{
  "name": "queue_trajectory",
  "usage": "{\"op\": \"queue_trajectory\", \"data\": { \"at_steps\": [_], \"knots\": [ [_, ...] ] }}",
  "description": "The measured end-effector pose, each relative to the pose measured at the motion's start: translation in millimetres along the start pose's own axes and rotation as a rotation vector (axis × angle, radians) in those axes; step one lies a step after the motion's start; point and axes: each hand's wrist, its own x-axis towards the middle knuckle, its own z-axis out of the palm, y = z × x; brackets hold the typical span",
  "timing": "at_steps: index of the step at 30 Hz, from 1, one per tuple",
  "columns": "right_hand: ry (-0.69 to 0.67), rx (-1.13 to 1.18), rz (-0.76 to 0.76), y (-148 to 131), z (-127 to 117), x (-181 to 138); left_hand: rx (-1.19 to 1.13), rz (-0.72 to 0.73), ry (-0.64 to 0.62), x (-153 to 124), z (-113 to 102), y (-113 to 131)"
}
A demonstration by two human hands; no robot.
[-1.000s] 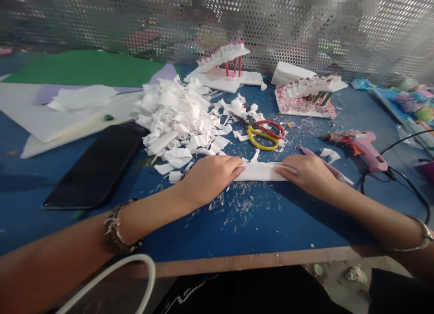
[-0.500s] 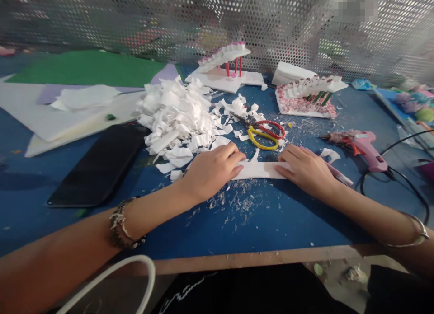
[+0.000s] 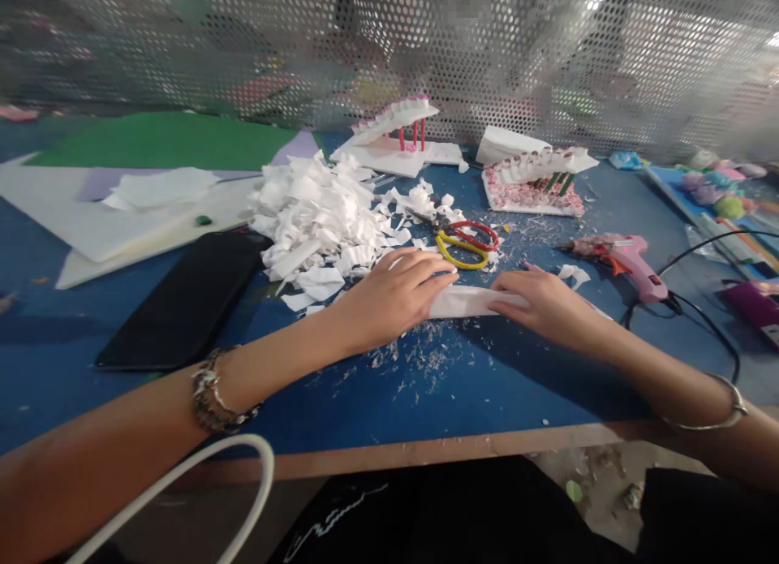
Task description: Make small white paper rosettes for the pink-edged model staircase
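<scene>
A folded white paper strip (image 3: 459, 302) lies between my two hands near the middle of the blue table. My left hand (image 3: 398, 292) is over the strip's left part, fingers together and bent onto the paper, covering that end. At the right end, my right hand (image 3: 535, 304) pinches the strip between thumb and fingers. Just behind the hands rest scissors (image 3: 466, 243) with one red and one yellow handle. A heap of torn white paper (image 3: 322, 215) rises beyond my left hand.
A black phone (image 3: 186, 300) lies left. A pink glue gun (image 3: 630, 264) with a black cable lies right. Two small white stair models (image 3: 395, 134) stand at the back, before a perforated metal panel (image 3: 243, 53). Green sheet (image 3: 164, 138) and white boards (image 3: 109, 231) lie back left.
My left hand has slid a little to the right along the strip, and its fingers reach further out. My right hand keeps its pinch. The view has shifted slightly.
</scene>
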Motion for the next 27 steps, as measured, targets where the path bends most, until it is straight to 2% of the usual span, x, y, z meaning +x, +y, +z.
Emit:
{"op": "queue_trajectory", "data": {
  "at_steps": [3, 5, 8, 11, 13, 16, 18, 22, 24, 26, 27],
  "knots": [
    [0.012, 0.004, -0.017, -11, -12, 1, -0.076, 0.001, 0.088, 15, -10, 10],
    [0.027, 0.056, -0.029, -18, -22, 2, -0.079, -0.01, 0.083, 23, -16, 14],
    [0.044, 0.158, 0.005, -23, -35, 1, -0.1, -0.019, 0.016, 29, -23, 15],
    [0.054, 0.183, 0.063, -22, -41, -1, -0.246, -0.076, -0.052, 28, -28, 13],
    [0.041, 0.189, 0.058, -23, -42, -1, -0.399, -0.14, -0.146, 27, -30, 12],
    [0.018, 0.187, 0.027, -25, -43, -2, -0.603, -0.253, -0.364, 26, -28, 9],
    [0.075, 0.12, 0.048, -22, -49, -4, -0.702, -0.342, -0.448, 25, -26, 5],
    [0.258, -0.218, 0.283, 1, -61, -27, -0.815, -0.486, -0.42, 17, -23, -6],
    [0.168, -0.383, 0.439, 15, -61, -46, -0.864, -0.509, -0.413, 14, -23, -10],
    [0.025, -0.396, 0.508, 24, -56, -66, -0.911, -0.516, -0.422, 12, -21, -13],
    [0.029, -0.389, 0.538, 28, -53, -76, -0.93, -0.513, -0.428, 12, -20, -13]
  ]
}}
